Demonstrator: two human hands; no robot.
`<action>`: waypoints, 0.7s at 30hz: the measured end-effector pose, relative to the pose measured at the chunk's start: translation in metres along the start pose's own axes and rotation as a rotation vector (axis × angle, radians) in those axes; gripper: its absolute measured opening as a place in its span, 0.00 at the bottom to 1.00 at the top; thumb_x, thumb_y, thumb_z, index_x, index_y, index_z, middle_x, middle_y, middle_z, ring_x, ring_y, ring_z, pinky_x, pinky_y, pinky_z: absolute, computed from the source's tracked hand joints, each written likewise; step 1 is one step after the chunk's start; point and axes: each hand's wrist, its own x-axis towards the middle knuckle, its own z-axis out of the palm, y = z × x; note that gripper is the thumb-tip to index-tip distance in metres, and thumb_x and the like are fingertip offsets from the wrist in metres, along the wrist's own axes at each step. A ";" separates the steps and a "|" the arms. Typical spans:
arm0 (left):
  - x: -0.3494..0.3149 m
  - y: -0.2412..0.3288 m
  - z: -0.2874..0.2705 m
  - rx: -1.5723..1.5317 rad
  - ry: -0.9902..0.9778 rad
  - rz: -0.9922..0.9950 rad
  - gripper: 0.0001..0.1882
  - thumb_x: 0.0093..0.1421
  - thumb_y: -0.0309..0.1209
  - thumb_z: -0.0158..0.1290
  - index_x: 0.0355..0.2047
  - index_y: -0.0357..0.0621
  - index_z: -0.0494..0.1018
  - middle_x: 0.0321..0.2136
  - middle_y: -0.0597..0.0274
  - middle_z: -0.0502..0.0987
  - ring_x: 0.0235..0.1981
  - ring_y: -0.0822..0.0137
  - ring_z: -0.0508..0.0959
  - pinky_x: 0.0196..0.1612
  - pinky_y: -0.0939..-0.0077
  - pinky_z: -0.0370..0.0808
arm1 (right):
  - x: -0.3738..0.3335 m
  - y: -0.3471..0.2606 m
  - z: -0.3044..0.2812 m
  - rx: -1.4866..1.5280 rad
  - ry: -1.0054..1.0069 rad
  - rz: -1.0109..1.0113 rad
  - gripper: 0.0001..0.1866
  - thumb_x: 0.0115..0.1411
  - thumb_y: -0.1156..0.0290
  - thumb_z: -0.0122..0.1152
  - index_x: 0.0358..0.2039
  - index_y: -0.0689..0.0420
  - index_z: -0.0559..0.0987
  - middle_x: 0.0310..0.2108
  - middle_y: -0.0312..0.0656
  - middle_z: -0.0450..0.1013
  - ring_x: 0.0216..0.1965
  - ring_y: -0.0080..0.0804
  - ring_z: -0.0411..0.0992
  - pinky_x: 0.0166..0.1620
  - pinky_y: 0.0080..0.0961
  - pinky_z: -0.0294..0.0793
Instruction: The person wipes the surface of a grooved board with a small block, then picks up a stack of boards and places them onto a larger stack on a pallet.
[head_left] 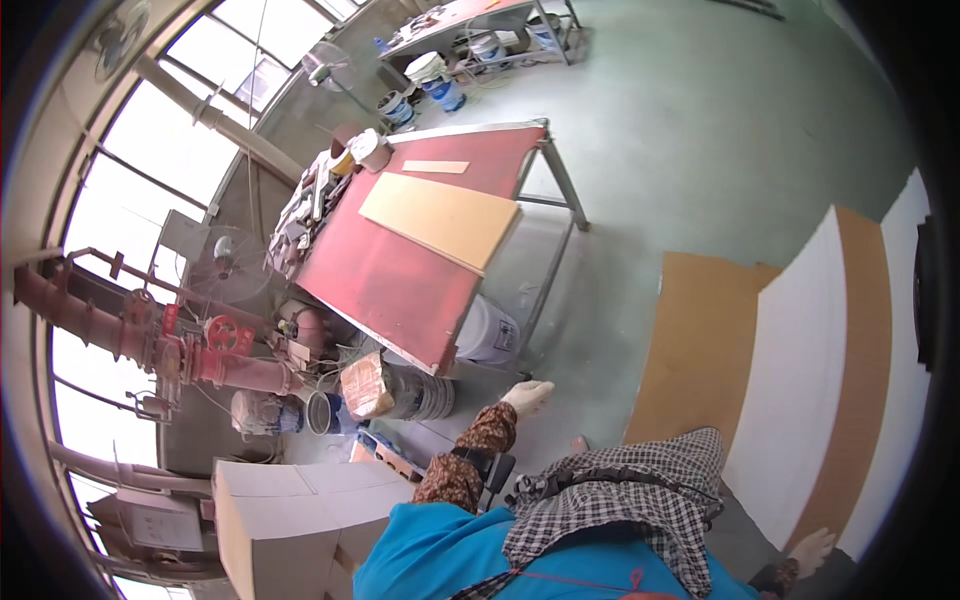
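Note:
My left hand (528, 398), in a pale glove, hangs over the floor beside the red-topped table (400, 275). Its fingers are stretched out and it holds nothing. Low on the right is my right hand (812, 552), also pale-gloved, with its fingers apart. It lies against or just in front of the lower end of a brown strip (850, 400) between white sheets; I cannot tell whether it touches. A tan board (440, 218) rests on the table, its end reaching the table's right edge, with a narrow tan strip (436, 167) beyond it.
A brown cardboard sheet (695, 345) and a white sheet (780, 370) stand at my right. Below the table's corner are a white bucket (487, 332) and stacked buckets (425, 392). A large white box (310, 500) stands at lower left, near red pipes (240, 372) and a fan (226, 262).

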 end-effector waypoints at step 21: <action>-0.061 -0.183 -0.225 -0.573 0.381 0.054 0.17 0.69 0.43 0.53 0.48 0.42 0.75 0.32 0.66 0.78 0.29 0.73 0.76 0.30 0.79 0.73 | -0.345 -0.710 -0.119 0.655 -0.480 -1.368 0.30 0.67 0.50 0.53 0.53 0.68 0.76 0.47 0.59 0.77 0.51 0.51 0.75 0.55 0.41 0.72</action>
